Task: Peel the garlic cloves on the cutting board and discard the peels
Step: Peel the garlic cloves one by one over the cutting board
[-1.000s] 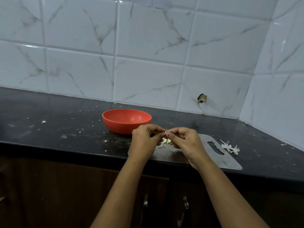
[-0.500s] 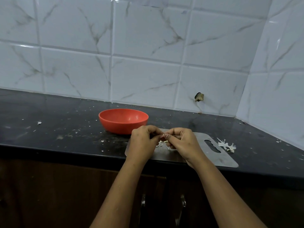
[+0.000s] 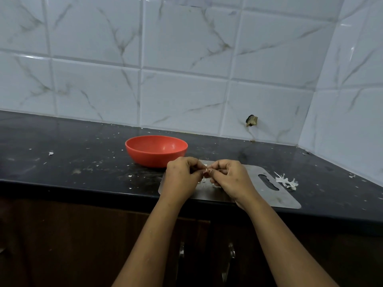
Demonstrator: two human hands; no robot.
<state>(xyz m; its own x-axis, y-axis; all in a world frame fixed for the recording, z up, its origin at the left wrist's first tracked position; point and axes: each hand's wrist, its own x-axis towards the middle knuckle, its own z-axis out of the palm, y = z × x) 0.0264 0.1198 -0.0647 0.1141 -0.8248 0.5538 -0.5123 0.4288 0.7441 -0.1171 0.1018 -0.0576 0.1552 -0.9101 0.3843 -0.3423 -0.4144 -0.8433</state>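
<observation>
Peeling is the step now: left hand [image 3: 182, 175] and right hand [image 3: 230, 177] both pinch one small clove [image 3: 206, 169] just above the board [image 3: 269, 196]. Next move, I think, needs a fine pull with the nails to strip it bare.

The left hand [image 3: 182, 175] and the right hand [image 3: 230, 177] are seen bare. The forearms behind them are likewise uncovered down to the view's lower edge. A short, pale nail is shown on one of the right hand's fingertips [image 3: 210, 171].
</observation>
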